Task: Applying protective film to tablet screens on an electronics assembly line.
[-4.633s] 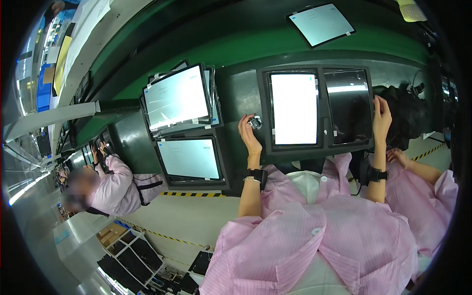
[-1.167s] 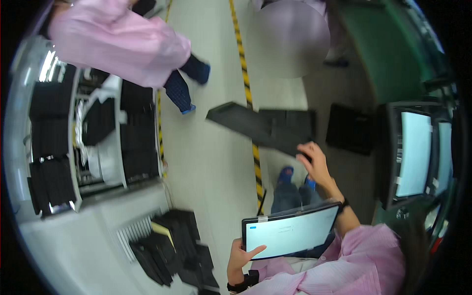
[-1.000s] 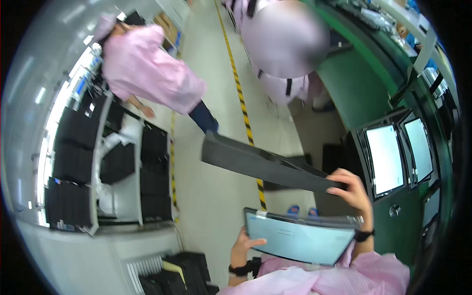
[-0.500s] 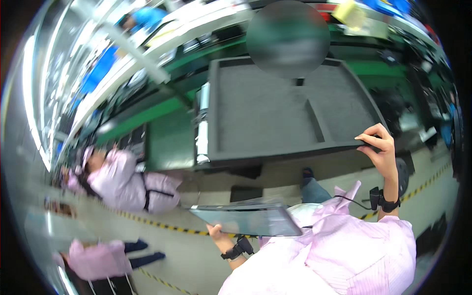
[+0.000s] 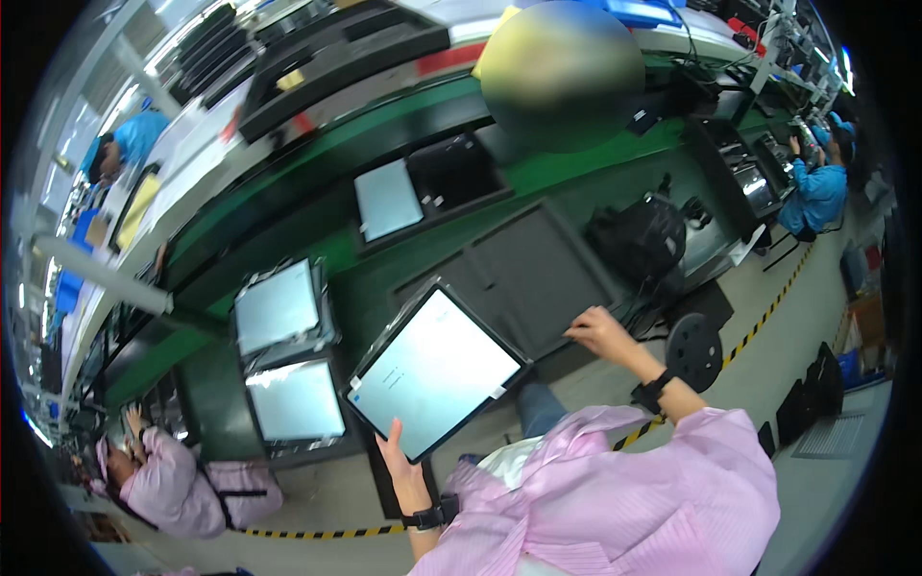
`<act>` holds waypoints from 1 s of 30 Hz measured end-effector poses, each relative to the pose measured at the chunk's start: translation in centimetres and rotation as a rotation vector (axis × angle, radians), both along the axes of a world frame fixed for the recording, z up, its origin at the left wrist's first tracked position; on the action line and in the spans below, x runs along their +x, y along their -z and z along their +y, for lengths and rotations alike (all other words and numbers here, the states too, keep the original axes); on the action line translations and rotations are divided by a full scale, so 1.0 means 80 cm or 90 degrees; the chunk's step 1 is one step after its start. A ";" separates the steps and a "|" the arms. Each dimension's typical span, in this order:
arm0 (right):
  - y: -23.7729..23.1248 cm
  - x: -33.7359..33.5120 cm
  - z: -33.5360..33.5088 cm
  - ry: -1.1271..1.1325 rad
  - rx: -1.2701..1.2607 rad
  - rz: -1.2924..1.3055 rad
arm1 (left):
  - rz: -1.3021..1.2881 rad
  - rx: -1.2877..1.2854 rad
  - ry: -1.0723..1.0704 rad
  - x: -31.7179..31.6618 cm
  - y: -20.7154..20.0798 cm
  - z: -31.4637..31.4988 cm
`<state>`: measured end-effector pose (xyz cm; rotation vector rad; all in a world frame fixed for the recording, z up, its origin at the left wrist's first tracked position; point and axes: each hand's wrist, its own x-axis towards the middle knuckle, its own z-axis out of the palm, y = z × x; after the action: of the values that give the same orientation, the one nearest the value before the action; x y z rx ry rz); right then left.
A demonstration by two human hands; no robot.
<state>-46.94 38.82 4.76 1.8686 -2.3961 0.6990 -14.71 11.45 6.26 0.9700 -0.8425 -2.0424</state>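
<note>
A tablet (image 5: 437,370) with a pale lit screen, dark frame and white tabs at its edges is tilted up in front of me. My left hand (image 5: 399,459) grips its lower left edge, thumb over the front. Beyond it, a dark grey shallow tray (image 5: 543,278) with a divider rests on the green bench, partly hidden by the tablet. My right hand (image 5: 607,338) is over the tray's near right edge, fingers bent together. Whether it touches the tray or pinches something cannot be made out.
Left of the tablet lie two stacks of similar panels, one farther (image 5: 277,307), one nearer (image 5: 296,401). Another tray with a pale panel (image 5: 388,200) stands behind. A black bag (image 5: 639,235) is on the right. A co-worker in pink (image 5: 178,480) works at left.
The grey tray, earlier raised with my right hand at its edge, now lies lower on the bench. The tablet has turned its screen up toward me. My view has swung, showing more bench.
</note>
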 end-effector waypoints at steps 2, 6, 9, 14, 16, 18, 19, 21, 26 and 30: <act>0.016 -0.042 -0.001 -0.037 0.055 -0.059 | -0.040 -0.021 0.003 -0.063 0.011 0.011; -0.035 -0.113 -0.034 -0.088 0.067 -0.162 | -0.250 0.015 -0.060 -0.154 0.085 0.011; -0.112 -0.232 -0.070 -0.064 0.096 -0.111 | -0.201 0.062 -0.048 -0.185 0.106 0.006; -0.086 -0.539 -0.075 0.173 0.255 -0.237 | -0.394 -0.010 -0.080 -0.189 0.083 0.000; -0.005 -0.683 -0.017 0.340 0.298 -0.125 | -0.402 0.011 -0.099 -0.198 0.066 0.000; 0.041 -0.746 -0.010 0.513 0.318 -0.011 | -0.412 0.043 -0.169 -0.195 0.035 0.001; 0.054 -0.756 -0.022 0.604 0.325 0.031 | -0.385 0.058 -0.222 -0.194 0.018 0.004; 0.097 -0.795 -0.019 0.627 0.429 0.153 | -0.361 0.071 -0.231 -0.154 0.028 0.001; 0.280 -0.944 0.143 0.590 0.473 0.158 | -0.336 0.117 -0.128 -0.162 0.045 0.004; 0.355 -0.981 0.198 0.584 0.466 0.135 | -0.393 0.410 0.091 -0.123 0.061 0.026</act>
<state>-125.44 54.66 -23.63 0.6074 -3.0949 -0.4607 -24.57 13.52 1.38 2.0144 -0.5455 -2.2079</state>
